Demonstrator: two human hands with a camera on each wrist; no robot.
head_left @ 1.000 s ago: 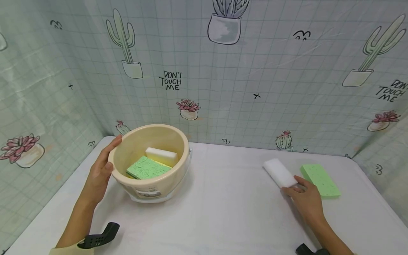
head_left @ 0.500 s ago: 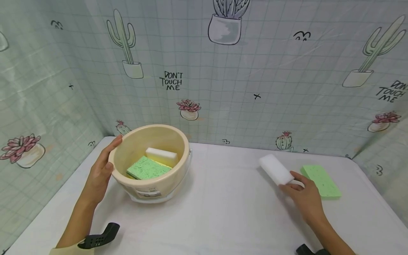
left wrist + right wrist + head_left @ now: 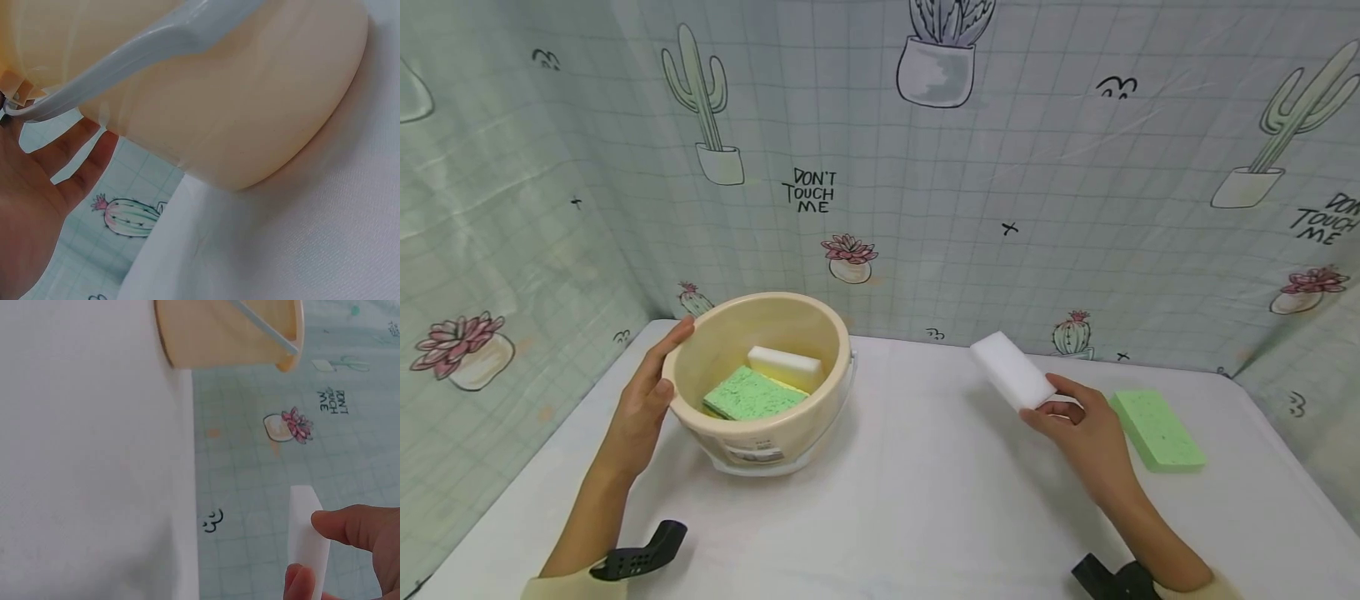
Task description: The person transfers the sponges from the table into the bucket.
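Note:
A cream bucket (image 3: 760,367) stands on the table at the left. My left hand (image 3: 640,408) rests against its outer left side at the rim, fingers extended. In the left wrist view, that hand (image 3: 37,194) touches the bucket wall (image 3: 219,106) beside the grey carrying handle (image 3: 144,50). Inside the bucket lie a green sponge (image 3: 754,395) and a white sponge (image 3: 785,365), with some yellow showing. My right hand (image 3: 1086,433) pinches a white block-shaped sponge (image 3: 1011,371) by its near end, raised and tilted above the table. The right wrist view shows this sponge (image 3: 306,531) between thumb and fingers.
Another green sponge (image 3: 1157,431) lies flat on the white-covered table (image 3: 910,500), right of my right hand. A hanging sheet with printed cacti (image 3: 925,208) walls off the back and both sides.
The white sponge has risen off the table in my right hand's grip and moved left toward the bucket. My left hand has stayed on the bucket.

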